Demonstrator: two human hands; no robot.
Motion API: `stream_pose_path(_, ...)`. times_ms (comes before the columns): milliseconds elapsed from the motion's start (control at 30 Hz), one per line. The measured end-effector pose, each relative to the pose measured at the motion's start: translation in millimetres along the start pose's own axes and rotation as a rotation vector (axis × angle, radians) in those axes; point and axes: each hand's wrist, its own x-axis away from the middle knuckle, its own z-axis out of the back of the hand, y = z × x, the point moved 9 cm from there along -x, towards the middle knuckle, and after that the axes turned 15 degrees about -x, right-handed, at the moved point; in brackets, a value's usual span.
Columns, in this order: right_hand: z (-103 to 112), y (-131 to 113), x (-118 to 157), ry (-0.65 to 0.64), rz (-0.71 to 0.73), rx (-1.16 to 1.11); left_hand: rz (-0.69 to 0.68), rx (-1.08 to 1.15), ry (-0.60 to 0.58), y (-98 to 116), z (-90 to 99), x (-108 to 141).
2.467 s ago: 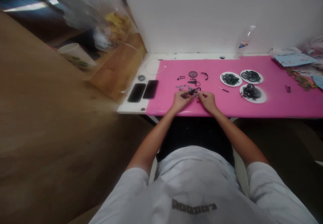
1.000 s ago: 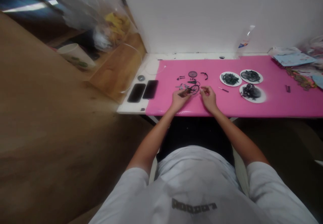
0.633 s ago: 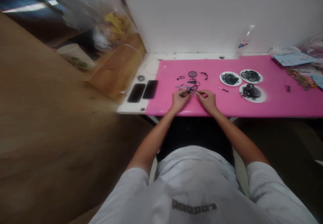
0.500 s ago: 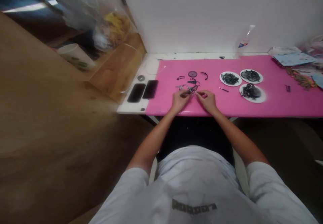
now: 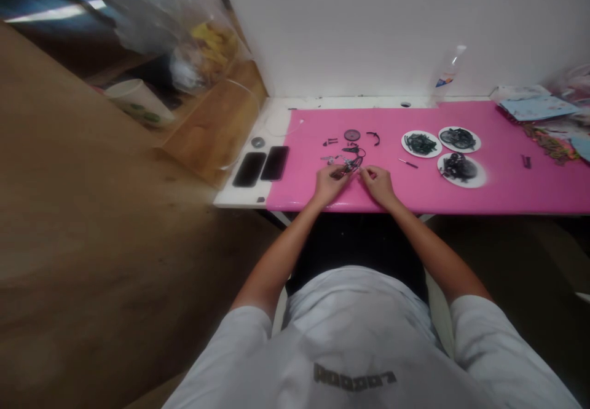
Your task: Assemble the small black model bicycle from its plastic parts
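Observation:
Over the front of the pink-covered table [image 5: 313, 194], my left hand [image 5: 328, 186] is closed on a small dark assembly with thin loops [image 5: 354, 163], its exact kind too small to make out. Thumb and fingertips of my right hand [image 5: 378, 186] are pinched at the right side of that assembly; anything between them is hidden. Just beyond the hands lie small grey pieces [image 5: 328, 159], a round dark disc [image 5: 352, 135], a curved black piece [image 5: 375, 139] and several little dark parts [image 5: 330, 142].
Right of my hands are a small screwdriver [image 5: 408, 163] and white plates [image 5: 483, 178] of dark parts. Two phones [image 5: 275, 163] and a tape roll [image 5: 258, 142] lie left. A clear bottle [image 5: 446, 80] stands at the back wall; packets [image 5: 539, 107] are piled far right.
My right hand has shifted very slightly, its fingertips turned a little at the assembly. My left hand keeps its hold in nearly the same place.

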Motion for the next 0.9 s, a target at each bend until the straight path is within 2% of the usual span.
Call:
stream_pose_path(133, -1, -1, 1, -0.012, -0.025, -0.033, -0.002, -0.005, 0.015, 0, 1.1, 0)
stream_pose_path(333, 5, -10, 1, 0.075, 0.033, 0.053, 0.004, 0.000, 0.023, -4, 0.7, 0)
stream_pose_path(567, 2, -5, -1, 0.035, 0.028, 0.064, 0.009, -0.008, 0.002, -2, 0.2, 0)
stream_pose_path(767, -4, 3, 0, -0.032, -0.044, -0.037, 0.000, 0.005, 0.011, 1, 0.9, 0)
stream_pose_path(900, 0, -2, 0, 0.022, -0.023, -0.002, 0.000, 0.013, 0.017, -2, 0.2, 0)
